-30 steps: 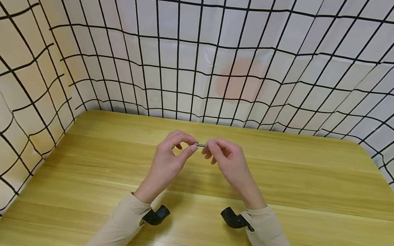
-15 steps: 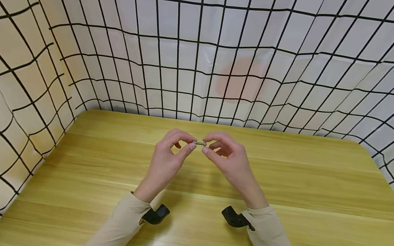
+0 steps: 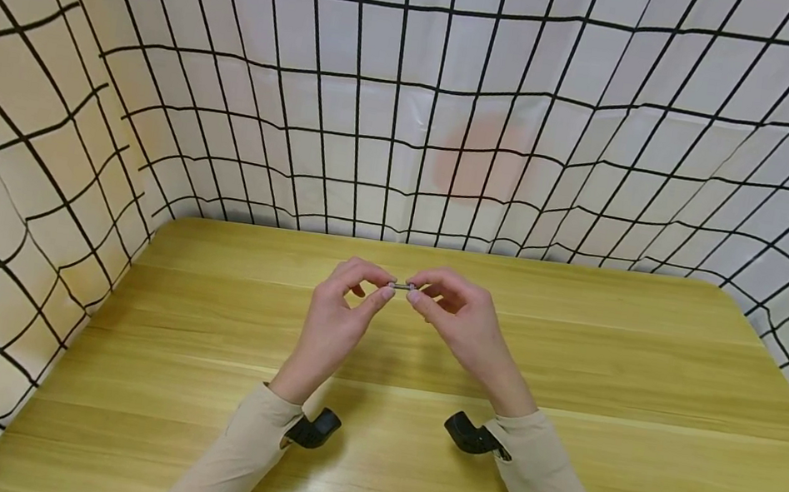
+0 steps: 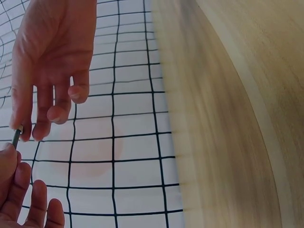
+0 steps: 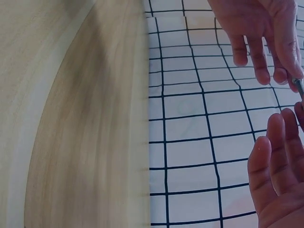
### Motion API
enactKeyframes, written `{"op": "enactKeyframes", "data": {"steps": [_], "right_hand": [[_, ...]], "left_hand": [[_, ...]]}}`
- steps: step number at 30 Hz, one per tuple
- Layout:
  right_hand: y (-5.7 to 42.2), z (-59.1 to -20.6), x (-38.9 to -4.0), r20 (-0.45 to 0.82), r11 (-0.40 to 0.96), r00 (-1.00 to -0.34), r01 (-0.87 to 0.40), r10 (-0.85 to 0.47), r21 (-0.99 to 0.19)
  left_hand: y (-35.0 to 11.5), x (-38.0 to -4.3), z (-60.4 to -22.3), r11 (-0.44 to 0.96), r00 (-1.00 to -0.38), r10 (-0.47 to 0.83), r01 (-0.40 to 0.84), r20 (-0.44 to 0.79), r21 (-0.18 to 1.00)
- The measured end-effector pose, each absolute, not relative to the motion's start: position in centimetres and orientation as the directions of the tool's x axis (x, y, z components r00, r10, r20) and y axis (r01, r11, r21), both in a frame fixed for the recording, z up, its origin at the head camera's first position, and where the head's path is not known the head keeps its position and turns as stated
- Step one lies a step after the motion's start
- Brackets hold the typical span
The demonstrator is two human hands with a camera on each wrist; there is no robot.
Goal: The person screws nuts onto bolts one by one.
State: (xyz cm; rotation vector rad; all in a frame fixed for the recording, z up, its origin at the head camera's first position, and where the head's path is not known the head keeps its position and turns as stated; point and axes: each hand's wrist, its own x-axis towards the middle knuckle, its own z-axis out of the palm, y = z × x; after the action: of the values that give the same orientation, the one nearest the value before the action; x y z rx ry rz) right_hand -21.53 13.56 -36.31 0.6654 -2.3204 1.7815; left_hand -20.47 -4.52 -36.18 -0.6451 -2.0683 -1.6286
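A small metal bolt (image 3: 400,286) is held level between both hands, above the tabletop. My left hand (image 3: 339,314) pinches its left end between thumb and forefinger. At the other end, the thumb and forefinger of my right hand (image 3: 468,324) pinch the tip. In the left wrist view the bolt's dark shank (image 4: 16,137) spans the gap between the two hands. Thread shows on the bolt (image 5: 299,84) in the right wrist view, close to the left fingertips. Fingertips cover both ends, so whether a nut sits on it I cannot tell.
Below the hands lies a wooden table (image 3: 217,322). White walls with a black grid net (image 3: 413,114) rise behind it and at both sides. A black wrist-camera mount (image 3: 313,428) sits at the left cuff, another mount (image 3: 468,434) at the right.
Half a second ago the right thumb and forefinger were spread apart around the bolt's right end; now they have closed on it. The left hand has kept its pinch, almost still.
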Motion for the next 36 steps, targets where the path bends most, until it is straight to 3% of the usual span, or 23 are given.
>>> {"op": "enactKeyframes", "data": {"steps": [12, 19, 36], "right_hand": [[13.5, -36.5, -21.7, 0.356, 0.157, -0.889, -0.411, -0.287, -0.898], [14.1, -39.2, -23.5, 0.356, 0.143, -0.888, -0.408, -0.291, -0.901], [13.9, -36.9, -22.2, 0.348, 0.207, -0.892, -0.413, -0.287, -0.887]], "left_hand": [[-4.4, -20.4, -36.2, 0.177, -0.802, 0.113, 0.597, 0.587, 0.782], [-4.4, -21.9, -38.3, 0.182, -0.806, 0.106, 0.591, 0.582, 0.786], [-4.7, -22.6, -39.6, 0.227, -0.811, 0.087, 0.581, 0.578, 0.782]]}}
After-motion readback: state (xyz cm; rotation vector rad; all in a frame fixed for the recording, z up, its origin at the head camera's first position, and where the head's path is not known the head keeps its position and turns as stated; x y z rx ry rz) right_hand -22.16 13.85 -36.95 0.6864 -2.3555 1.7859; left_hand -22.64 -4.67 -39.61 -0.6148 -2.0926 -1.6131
